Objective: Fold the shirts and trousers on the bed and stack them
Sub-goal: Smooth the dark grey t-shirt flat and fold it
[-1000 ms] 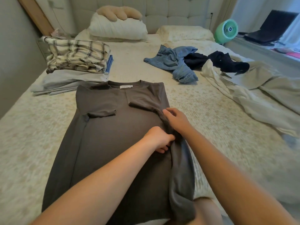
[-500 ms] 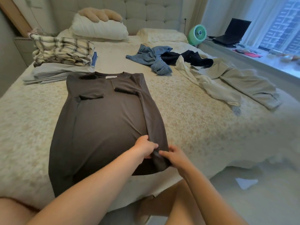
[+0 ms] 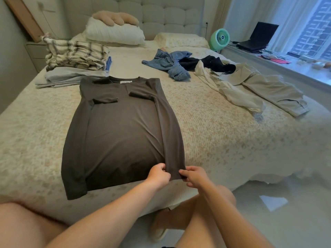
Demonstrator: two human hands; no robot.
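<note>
Since 0.5 s ago both hands slid down to the hem of the dark shirt, which lies flat at the bed's front edge. The left hand and right hand pinch its folded right strip with curled fingers. If they pull unevenly, the fold may skew. The folded stack waits at the far left corner.

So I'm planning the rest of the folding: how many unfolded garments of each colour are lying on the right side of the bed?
Blue denim: 1
Black: 1
Cream: 1
Beige: 1
Total: 4

The grey shirt, gripped at its hem by left hand and right hand, isn't counted.
</note>
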